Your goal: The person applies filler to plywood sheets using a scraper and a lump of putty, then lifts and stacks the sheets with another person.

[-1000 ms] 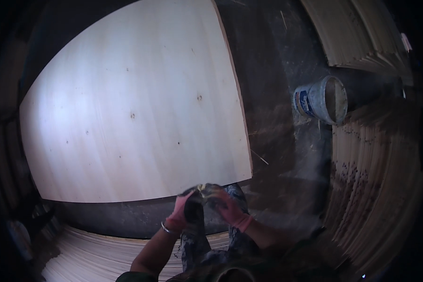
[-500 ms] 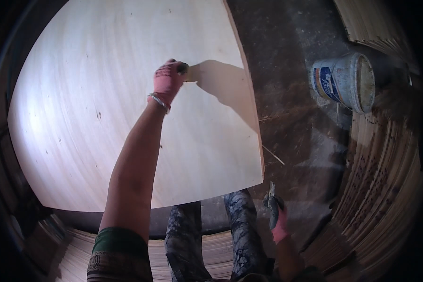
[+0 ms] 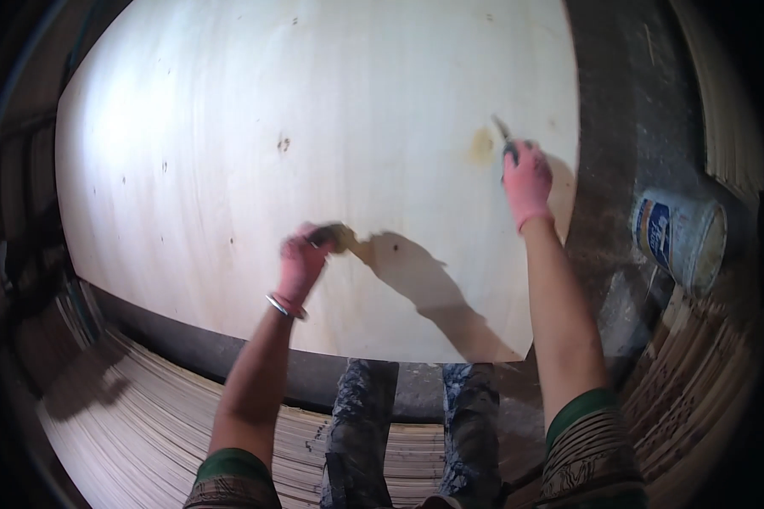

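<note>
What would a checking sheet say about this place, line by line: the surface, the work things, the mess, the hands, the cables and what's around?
Surface: pale wood sheet with small dark knots and one yellowish patch.
Job's things: thin-bladed scraper; yellowish item, too blurred to name.
Clutter: thin pale sliver on the dark floor.
Hands: both pink-gloved; left hand grips the yellowish item, right hand the scraper.
Cables: nothing seen.
Surroundings: whitish bucket at right; stacked thin wood sheets along the lower edge.
</note>
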`<state>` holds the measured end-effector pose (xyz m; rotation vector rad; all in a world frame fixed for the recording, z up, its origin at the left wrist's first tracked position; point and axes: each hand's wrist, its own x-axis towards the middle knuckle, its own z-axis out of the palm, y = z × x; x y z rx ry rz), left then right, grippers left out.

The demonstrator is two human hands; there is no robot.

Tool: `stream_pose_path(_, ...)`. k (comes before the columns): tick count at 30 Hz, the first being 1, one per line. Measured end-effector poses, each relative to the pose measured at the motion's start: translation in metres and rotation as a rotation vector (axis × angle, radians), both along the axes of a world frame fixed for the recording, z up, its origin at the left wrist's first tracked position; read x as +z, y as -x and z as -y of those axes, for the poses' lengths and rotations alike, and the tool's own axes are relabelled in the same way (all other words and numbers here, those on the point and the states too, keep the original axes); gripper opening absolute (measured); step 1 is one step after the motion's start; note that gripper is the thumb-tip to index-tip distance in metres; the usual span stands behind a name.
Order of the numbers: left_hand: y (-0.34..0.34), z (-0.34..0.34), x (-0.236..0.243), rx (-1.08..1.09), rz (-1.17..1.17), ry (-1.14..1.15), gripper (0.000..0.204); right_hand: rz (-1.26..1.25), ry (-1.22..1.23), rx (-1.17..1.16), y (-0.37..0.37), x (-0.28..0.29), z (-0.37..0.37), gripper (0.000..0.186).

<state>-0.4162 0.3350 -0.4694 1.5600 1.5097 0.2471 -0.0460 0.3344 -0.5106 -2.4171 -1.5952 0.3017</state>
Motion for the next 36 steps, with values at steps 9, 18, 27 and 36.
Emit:
stream_pose_path(9,0.044,-0.151,-0.063,0.212,-0.307,-0.521,0.018,-0.344,0.222,0.432,0.144,0.006,0.109,0.019)
stream_pose_path(18,0.034,-0.001,-0.053,0.02,-0.008,-0.316,0.023,-0.173,-0.013,0.389,0.171,-0.023,-0.095,0.02)
stream_pose_path(27,0.213,-0.011,-0.059,0.511,-0.263,-0.413,0.018,-0.254,0.153,1.067,0.333,-0.032,-0.047,0.017)
stream_pose_path(36,0.168,0.033,-0.05,0.312,-0.194,-0.272,0.022,-0.061,-0.181,0.461,0.198,-0.052,-0.169,0.022)
